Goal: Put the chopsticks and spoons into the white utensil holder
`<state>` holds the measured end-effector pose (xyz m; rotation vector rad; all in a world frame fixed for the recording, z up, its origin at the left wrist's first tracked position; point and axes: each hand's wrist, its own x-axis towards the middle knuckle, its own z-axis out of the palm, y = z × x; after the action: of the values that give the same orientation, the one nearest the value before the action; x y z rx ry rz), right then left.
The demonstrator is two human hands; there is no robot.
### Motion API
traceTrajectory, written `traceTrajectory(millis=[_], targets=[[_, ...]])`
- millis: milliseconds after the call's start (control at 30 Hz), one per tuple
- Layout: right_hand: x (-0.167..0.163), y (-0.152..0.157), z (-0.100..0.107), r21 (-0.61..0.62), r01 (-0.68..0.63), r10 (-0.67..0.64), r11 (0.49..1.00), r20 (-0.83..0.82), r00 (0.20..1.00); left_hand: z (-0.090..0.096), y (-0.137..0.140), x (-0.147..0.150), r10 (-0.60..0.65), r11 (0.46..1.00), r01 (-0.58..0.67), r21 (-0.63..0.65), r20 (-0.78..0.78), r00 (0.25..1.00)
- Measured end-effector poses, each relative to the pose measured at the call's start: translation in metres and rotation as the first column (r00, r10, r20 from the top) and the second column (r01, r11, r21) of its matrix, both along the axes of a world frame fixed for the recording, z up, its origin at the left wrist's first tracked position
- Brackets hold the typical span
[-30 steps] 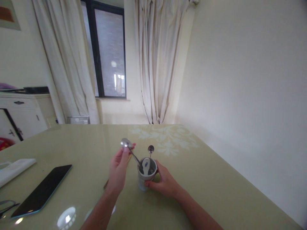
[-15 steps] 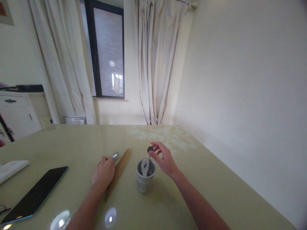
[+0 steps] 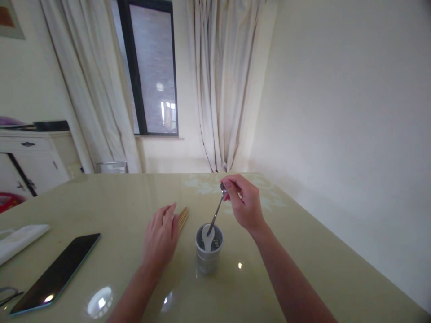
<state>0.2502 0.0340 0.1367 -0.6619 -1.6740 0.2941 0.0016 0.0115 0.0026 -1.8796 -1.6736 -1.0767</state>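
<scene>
My right hand (image 3: 244, 199) pinches a metal spoon (image 3: 217, 213) by its bowl end, above the cup. The spoon slants down to the left, its handle end at the mouth of the grey cup (image 3: 208, 260). A white spoon (image 3: 208, 240) stands inside that cup with its head up. Left of the cup, my left hand (image 3: 161, 235) lies with its fingers stretched out over a bundle of wooden chopsticks (image 3: 183, 219), covering most of them. A small shiny metal bit shows beside its fingers; the rest is hidden.
A black tablet (image 3: 57, 271) lies at the left on the glossy table (image 3: 252, 287). Beyond it are a white object (image 3: 23, 240) and a dark cable (image 3: 10, 296). A wall (image 3: 353, 134) runs along the right, with curtains (image 3: 222, 89) behind the table.
My right hand has lifted the metal spoon up and slightly right, so more of its handle shows. My left hand has shifted right over the chopsticks, its fingers straighter. The view has turned slightly.
</scene>
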Motion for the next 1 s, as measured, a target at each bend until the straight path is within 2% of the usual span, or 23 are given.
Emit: traceTrajectory(millis=[33, 67, 100, 133, 200, 333, 400, 467, 500, 600, 700, 733, 800, 1000], targets=[[-0.002, -0.006, 0.003, 0.045, -0.002, 0.000, 0.999, 0.041, 0.999, 0.002, -0.005, 0.006, -0.092, 0.985, 0.087, 0.151, 0.026, 0.995], [-0.006, -0.012, 0.005, 0.087, -0.012, 0.005, 0.996, 0.082, 0.997, 0.003, -0.011, 0.012, -0.191, 0.946, 0.177, 0.271, 0.026, 0.981], [-0.009, -0.017, 0.006, 0.119, -0.033, 0.019, 0.992, 0.120, 0.993, 0.002, -0.017, 0.019, -0.272, 0.908, 0.252, 0.335, 0.013, 0.962], [-0.014, -0.022, 0.005, 0.137, -0.062, 0.041, 0.989, 0.148, 0.988, 0.001, -0.022, 0.025, -0.328, 0.882, 0.303, 0.360, 0.009, 0.945], [-0.023, -0.027, 0.002, 0.131, -0.130, 0.105, 0.983, 0.182, 0.978, -0.004, -0.028, 0.037, -0.389, 0.869, 0.356, 0.344, 0.029, 0.921], [-0.031, -0.023, -0.005, 0.011, -0.242, 0.236, 0.970, 0.189, 0.953, -0.008, -0.024, 0.043, -0.342, 0.907, 0.282, 0.312, 0.157, 0.926], [-0.027, -0.016, -0.005, -0.092, -0.268, 0.281, 0.959, 0.195, 0.939, -0.004, -0.016, 0.032, -0.234, 0.954, 0.168, 0.250, 0.267, 0.935], [-0.020, -0.008, -0.005, -0.175, -0.214, 0.255, 0.961, 0.257, 0.932, 0.003, -0.007, 0.012, -0.054, 0.996, 0.023, 0.086, 0.384, 0.922], [-0.016, -0.005, -0.004, -0.202, -0.158, 0.217, 0.967, 0.317, 0.923, 0.005, -0.003, 0.000, 0.053, 0.998, -0.043, -0.035, 0.409, 0.911], [-0.007, 0.003, -0.007, -0.238, 0.011, 0.126, 0.971, 0.554, 0.823, 0.002, 0.010, -0.039, 0.179, 0.951, -0.095, -0.294, 0.272, 0.946], [-0.004, 0.007, -0.017, -0.266, 0.068, 0.146, 0.962, 0.706, 0.693, -0.014, 0.017, -0.064, 0.284, 0.825, -0.244, -0.510, 0.002, 0.959], [-0.005, 0.009, -0.021, -0.276, 0.066, 0.162, 0.959, 0.723, 0.672, -0.019, 0.018, -0.068, 0.293, 0.790, -0.272, -0.549, -0.051, 0.955], [-0.005, 0.011, -0.028, -0.306, 0.045, 0.203, 0.951, 0.725, 0.658, -0.027, 0.020, -0.070, 0.294, 0.756, -0.287, -0.588, -0.087, 0.952], [-0.007, 0.018, -0.038, -0.318, -0.010, 0.244, 0.948, 0.709, 0.662, -0.031, 0.022, -0.061, 0.260, 0.762, -0.246, -0.599, -0.064, 0.963]])
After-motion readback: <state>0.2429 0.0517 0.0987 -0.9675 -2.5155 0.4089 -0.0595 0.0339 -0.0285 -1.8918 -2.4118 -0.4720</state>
